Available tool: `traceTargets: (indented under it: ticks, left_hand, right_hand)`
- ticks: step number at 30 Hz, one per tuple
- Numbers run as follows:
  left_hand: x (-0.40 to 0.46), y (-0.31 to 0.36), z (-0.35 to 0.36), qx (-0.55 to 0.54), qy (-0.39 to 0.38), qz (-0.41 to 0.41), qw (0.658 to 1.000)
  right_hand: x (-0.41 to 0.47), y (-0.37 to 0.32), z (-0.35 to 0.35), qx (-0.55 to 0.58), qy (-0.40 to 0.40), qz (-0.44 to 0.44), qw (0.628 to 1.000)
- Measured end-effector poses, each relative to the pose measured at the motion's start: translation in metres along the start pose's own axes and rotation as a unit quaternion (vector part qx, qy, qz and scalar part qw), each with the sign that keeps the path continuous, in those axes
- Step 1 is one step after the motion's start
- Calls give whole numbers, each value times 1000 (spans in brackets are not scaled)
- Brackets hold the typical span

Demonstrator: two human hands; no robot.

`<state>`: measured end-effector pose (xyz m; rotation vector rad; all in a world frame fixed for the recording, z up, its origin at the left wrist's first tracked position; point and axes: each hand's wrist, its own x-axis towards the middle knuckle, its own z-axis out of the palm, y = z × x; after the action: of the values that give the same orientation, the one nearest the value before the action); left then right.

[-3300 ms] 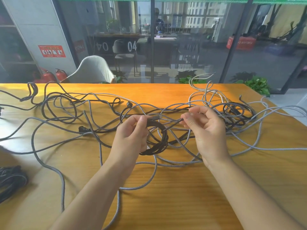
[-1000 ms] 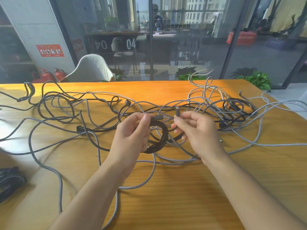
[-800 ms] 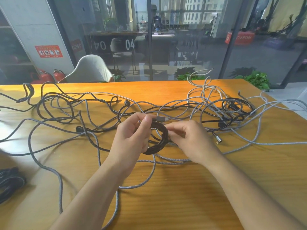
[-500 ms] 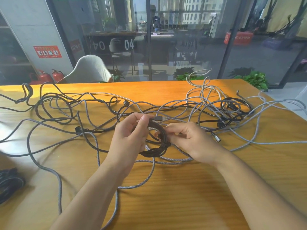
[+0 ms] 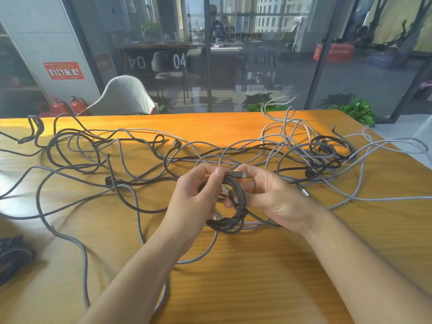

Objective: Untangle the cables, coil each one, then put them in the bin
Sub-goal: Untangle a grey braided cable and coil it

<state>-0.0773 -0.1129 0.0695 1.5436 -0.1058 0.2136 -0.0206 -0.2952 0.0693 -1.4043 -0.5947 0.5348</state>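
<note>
The left hand (image 5: 196,195) has its grip curled round the top of a dark coiled cable (image 5: 233,206), thumb pressed over the loops, so the finished turns stay stacked and cannot spring apart. The right hand (image 5: 273,195) faces it from the other side, fingers bent round the coil's right edge, and the cable's plug end (image 5: 238,175) lies between the two thumbs. That reads as the tail being managed (probably tucked or wrapped to lock the coil, though this is a judgement). The coil hangs just above the table (image 5: 257,277), near its middle, its lower loops close to or touching the wood.

Around the hands the other cables are unsorted. Grey braided cables (image 5: 292,141) loop over black cables (image 5: 332,148) in a knot on the far right, and more strands sprawl across the left half. One grey strand passes under the held coil, so lifting it away may drag that strand along. A dark bundle (image 5: 14,256) sits at the left edge; whether it lies in the bin cannot be told, and no bin shows plainly.
</note>
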Motion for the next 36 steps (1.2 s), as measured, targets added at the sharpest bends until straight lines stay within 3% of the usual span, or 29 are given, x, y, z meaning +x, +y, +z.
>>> traceTargets:
  ticks: [4, 9, 12, 14, 18, 22, 24, 27, 29, 31, 33, 36]
  left_hand:
    - [0, 1, 1, 44, 29, 46, 998]
    - [3, -2, -2, 99, 85, 87, 988]
    - [5, -5, -3, 98, 107, 89, 985]
    - [6, -7, -3, 89, 116, 81, 986]
    - [6, -8, 1, 48, 122, 46, 990]
    - [5, -5, 6, -16, 110, 12, 994]
    - [4, -3, 7, -32, 105, 12, 994]
    - [3, -1, 4, -34, 100, 10, 994]
    - [3, -1, 2, -33, 94, 3, 995]
    - [3, -1, 2, -38, 84, -4, 996]
    - [2, 0, 2, -51, 70, -15, 996]
    - [2, 0, -1, -53, 32, -38, 997]
  right_hand:
    - [1, 0, 5, 14, 11, -3, 1000]
    - [1, -7, 7, 115, 21, 11, 993]
    - [1, 0, 20, 32, 22, -25, 999]
    - [3, 7, 32, -65, 94, -68, 991]
    - [7, 19, 43, -227, 248, -170, 926]
    - [10, 29, 36, -432, 346, -313, 772]
    - [11, 29, 36, -442, 359, -349, 744]
    - [10, 25, 39, -362, 356, -308, 804]
    - [10, 19, 42, -231, 337, -245, 879]
    - [11, 10, 42, -57, 316, -178, 930]
    - [11, 3, 38, 52, 295, -114, 947]
    - [9, 2, 27, 2, 275, -98, 957]
